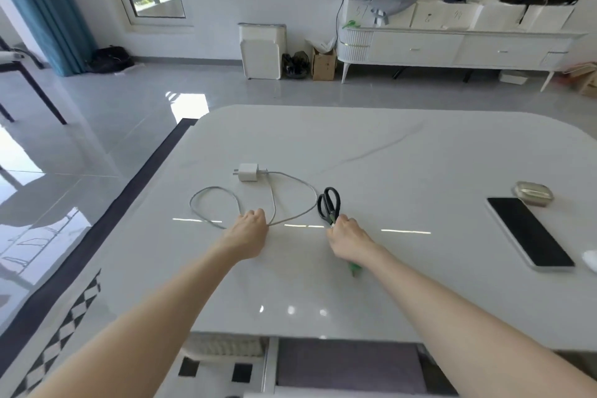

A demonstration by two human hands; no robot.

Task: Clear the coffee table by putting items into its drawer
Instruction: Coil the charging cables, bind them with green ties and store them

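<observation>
On coffee table [420, 152], ctr: charger cable [274, 203], white adapter [248, 172] at 12 o'clock end, gripped in curled L hand [250, 229]. At its 3 o'clock: scissors [329, 203], blade end gripped by R hand [347, 237]. Farther at 3: phone [529, 233], metal tin [533, 193]. At 6, under table edge: drawer [352, 365], pulled out.

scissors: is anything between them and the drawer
Nothing visible. The right hand grips the scissors, and the table between them and the drawer, which looks open below the near edge, is bare. The cable runs close by the handles on the left, away from that path.
</observation>
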